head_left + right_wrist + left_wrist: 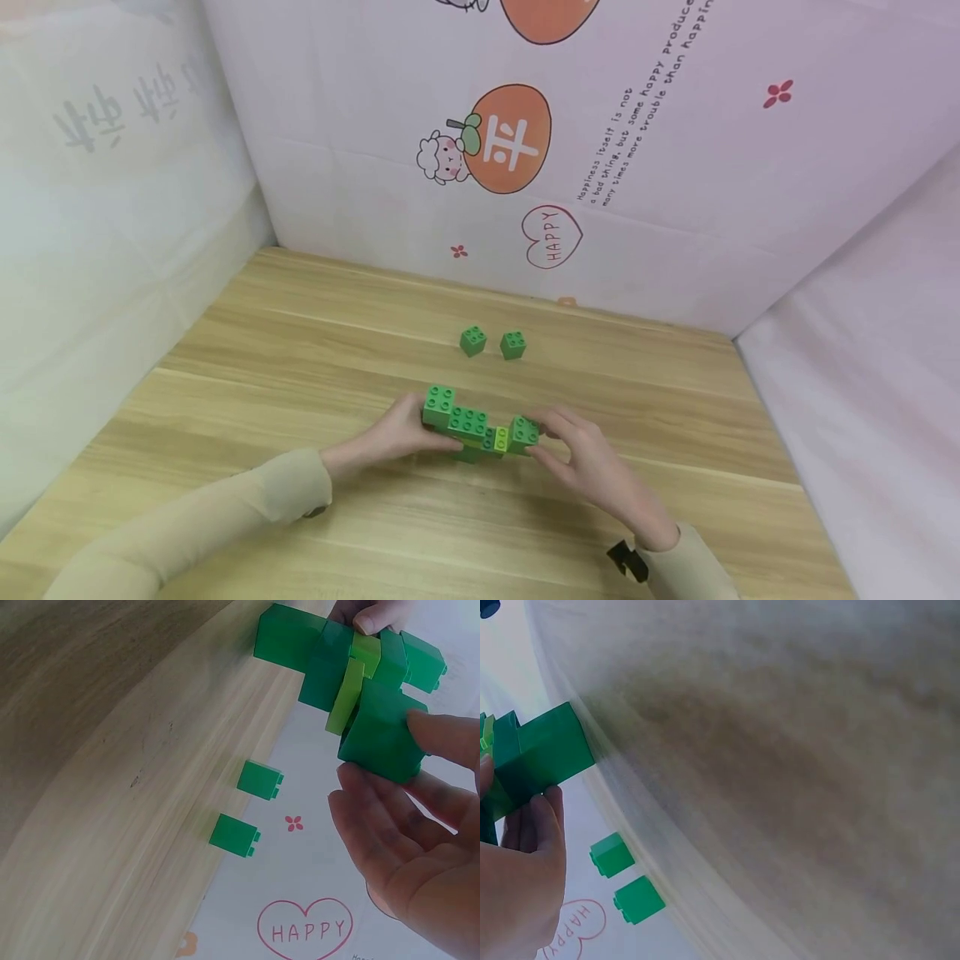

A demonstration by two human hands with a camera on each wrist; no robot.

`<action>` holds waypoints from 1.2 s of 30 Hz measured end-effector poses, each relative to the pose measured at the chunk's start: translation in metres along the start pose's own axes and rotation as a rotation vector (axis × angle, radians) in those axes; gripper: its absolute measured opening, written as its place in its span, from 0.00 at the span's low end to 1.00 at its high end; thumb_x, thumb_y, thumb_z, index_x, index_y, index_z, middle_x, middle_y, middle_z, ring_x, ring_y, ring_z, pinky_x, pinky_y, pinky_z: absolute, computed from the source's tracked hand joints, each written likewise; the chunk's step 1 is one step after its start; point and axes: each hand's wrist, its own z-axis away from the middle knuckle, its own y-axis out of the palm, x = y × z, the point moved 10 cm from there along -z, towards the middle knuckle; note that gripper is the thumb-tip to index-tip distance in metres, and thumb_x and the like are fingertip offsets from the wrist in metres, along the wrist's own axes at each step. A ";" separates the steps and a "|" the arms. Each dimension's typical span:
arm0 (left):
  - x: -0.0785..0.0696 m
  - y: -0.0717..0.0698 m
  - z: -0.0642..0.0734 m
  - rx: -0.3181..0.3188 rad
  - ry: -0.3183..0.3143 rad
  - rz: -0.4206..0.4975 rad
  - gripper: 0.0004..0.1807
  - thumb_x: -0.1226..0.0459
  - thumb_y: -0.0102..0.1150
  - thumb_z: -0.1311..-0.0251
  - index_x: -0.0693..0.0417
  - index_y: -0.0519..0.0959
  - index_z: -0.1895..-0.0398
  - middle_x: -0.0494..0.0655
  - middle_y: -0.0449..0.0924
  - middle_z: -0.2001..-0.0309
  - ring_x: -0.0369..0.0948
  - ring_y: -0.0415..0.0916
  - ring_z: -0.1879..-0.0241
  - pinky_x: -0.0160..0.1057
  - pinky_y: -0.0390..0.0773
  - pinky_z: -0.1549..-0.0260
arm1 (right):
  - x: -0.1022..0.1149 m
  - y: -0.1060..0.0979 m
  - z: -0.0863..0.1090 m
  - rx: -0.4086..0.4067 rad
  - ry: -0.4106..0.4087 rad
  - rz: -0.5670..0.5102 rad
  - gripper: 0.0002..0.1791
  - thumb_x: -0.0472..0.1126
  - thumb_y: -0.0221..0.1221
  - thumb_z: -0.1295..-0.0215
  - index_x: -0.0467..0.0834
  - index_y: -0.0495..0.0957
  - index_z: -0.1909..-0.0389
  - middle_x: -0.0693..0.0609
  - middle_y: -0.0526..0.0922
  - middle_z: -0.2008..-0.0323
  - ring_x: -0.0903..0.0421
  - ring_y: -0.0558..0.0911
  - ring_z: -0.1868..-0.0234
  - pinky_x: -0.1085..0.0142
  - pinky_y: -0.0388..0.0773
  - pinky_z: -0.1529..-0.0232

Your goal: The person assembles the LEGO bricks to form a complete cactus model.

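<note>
On the left, a pale sleeve (210, 508) reaches over the wooden table (337, 333), and the person's left hand (397, 432) holds a toy brick build with its thumb and fingers. The build is near the middle of the table, between the two hands. Its left end has a green brick with four bumps (438, 402). Next is a longer green brick with six bumps (468, 422), then a dark green piece (489, 438) and a lime green piece (501, 439). I can't tell if its bottom touches the wood. Behind it, two small green bricks (473, 342) stand on the table with a gap between them. At the right end, the right hand (588, 454) pinches another green brick (523, 433) by the lime green piece; I can't tell if it's pushed on tight.
</note>
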 end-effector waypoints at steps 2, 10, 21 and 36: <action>0.000 0.000 0.000 0.001 -0.001 0.002 0.24 0.64 0.75 0.51 0.52 0.81 0.48 0.48 0.87 0.50 0.41 0.85 0.50 0.29 0.82 0.46 | 0.000 0.000 0.000 0.001 0.003 -0.006 0.22 0.32 0.69 0.44 0.37 0.79 0.47 0.48 0.85 0.55 0.55 0.86 0.56 0.59 0.88 0.55; 0.001 0.000 0.000 -0.005 -0.012 -0.004 0.22 0.64 0.75 0.52 0.52 0.83 0.50 0.48 0.88 0.52 0.39 0.86 0.53 0.28 0.83 0.49 | -0.001 -0.001 -0.001 -0.002 -0.004 -0.018 0.22 0.32 0.69 0.45 0.37 0.80 0.48 0.47 0.86 0.55 0.54 0.86 0.56 0.60 0.88 0.55; 0.002 0.001 -0.001 0.000 -0.010 0.011 0.23 0.65 0.76 0.52 0.51 0.83 0.50 0.47 0.88 0.52 0.39 0.86 0.52 0.28 0.82 0.48 | 0.002 -0.002 -0.003 0.003 0.006 0.074 0.23 0.33 0.70 0.46 0.36 0.80 0.47 0.46 0.86 0.56 0.54 0.87 0.58 0.65 0.88 0.56; 0.002 -0.001 -0.001 -0.006 -0.013 0.005 0.23 0.66 0.76 0.53 0.52 0.83 0.51 0.48 0.88 0.52 0.39 0.86 0.53 0.28 0.83 0.49 | -0.005 0.000 -0.003 0.024 0.014 0.012 0.22 0.33 0.70 0.45 0.37 0.81 0.47 0.49 0.86 0.57 0.53 0.87 0.57 0.64 0.88 0.54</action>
